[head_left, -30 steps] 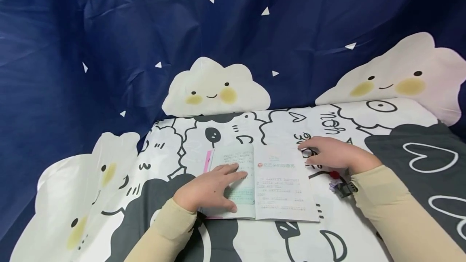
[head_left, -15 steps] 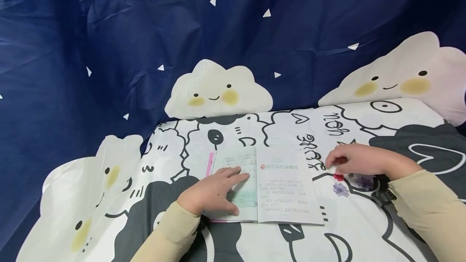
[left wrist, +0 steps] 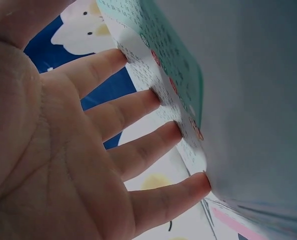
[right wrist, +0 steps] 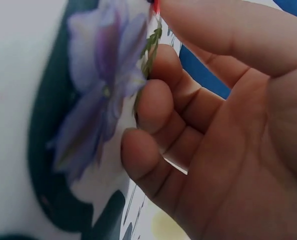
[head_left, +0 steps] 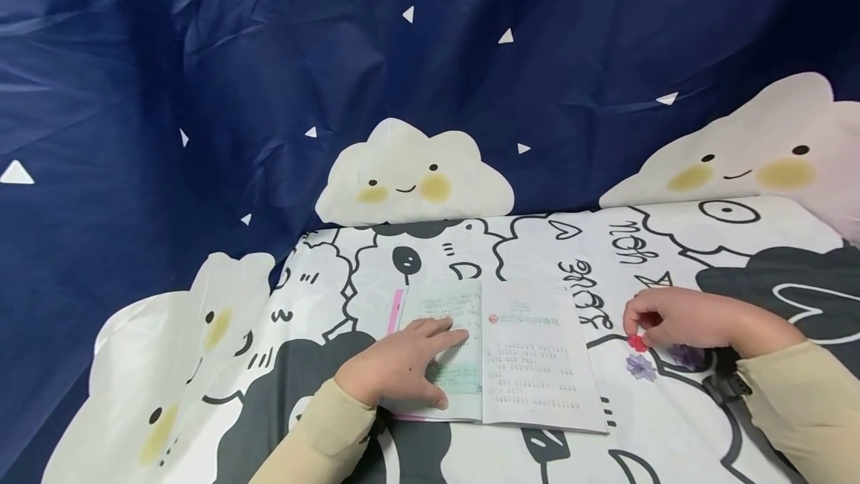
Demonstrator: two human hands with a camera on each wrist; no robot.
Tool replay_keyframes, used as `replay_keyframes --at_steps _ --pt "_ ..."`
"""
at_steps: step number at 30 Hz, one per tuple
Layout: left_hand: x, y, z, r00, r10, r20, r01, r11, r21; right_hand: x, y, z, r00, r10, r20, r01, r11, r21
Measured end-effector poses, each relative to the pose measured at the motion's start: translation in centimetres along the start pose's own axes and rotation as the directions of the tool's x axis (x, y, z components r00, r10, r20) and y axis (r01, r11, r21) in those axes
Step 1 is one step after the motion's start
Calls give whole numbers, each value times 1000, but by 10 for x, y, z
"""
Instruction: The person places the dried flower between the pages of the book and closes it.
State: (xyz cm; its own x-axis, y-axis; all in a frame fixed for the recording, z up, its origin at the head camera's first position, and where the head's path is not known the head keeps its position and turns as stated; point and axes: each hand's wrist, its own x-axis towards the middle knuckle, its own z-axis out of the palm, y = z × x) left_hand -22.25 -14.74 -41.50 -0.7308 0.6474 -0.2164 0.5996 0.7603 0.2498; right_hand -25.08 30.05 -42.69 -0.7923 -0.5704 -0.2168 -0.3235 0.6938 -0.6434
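An open book (head_left: 537, 364) with printed text lies on the patterned cloth. My left hand (head_left: 403, 364) rests on its left page, fingers spread, and in the left wrist view the fingertips (left wrist: 171, 135) touch the paper. To the right of the book, my right hand (head_left: 692, 323) is low over the cloth with curled fingers. Its thumb and index finger pinch at a small red flower (head_left: 637, 343). A pale purple flower (head_left: 641, 367) lies just in front of it. Another purple flower (head_left: 687, 356) is partly under the hand. In the right wrist view a green sprig (right wrist: 151, 47) shows beside the fingers.
The black, white and grey cloth (head_left: 564, 461) covers the surface. Behind it hangs a dark blue curtain (head_left: 376, 58) with white triangles. Cloud-shaped prints with smiles (head_left: 410, 178) stand along the back and left edges. A pink strip (head_left: 396, 311) shows at the book's left edge.
My right hand has moved from beside the book's right page rightward and down to the red flower, its fingers curling. The left hand stays on the page. The head view has shifted slightly.
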Motion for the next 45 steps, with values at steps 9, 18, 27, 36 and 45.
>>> replay_keyframes --at_steps 9,18,27,36,45 --pt "0 2 2 1000 -16 10 16 1000 3 -2 -1 6 1000 -22 -8 22 999 -39" --pt "3 2 -7 1000 -13 4 13 1000 23 -1 -2 -5 999 -24 -41 20 995 -101" --pt "5 2 -9 1000 -8 0 8 999 34 -2 -2 -9 997 -2 -83 -9 990 -139" --pt "2 4 -6 1000 -12 6 12 999 33 1 -7 -9 994 40 -107 -51 994 -102" --pt "3 2 -2 1000 -15 14 14 999 38 7 -15 -5 994 41 -98 -47 997 -61"
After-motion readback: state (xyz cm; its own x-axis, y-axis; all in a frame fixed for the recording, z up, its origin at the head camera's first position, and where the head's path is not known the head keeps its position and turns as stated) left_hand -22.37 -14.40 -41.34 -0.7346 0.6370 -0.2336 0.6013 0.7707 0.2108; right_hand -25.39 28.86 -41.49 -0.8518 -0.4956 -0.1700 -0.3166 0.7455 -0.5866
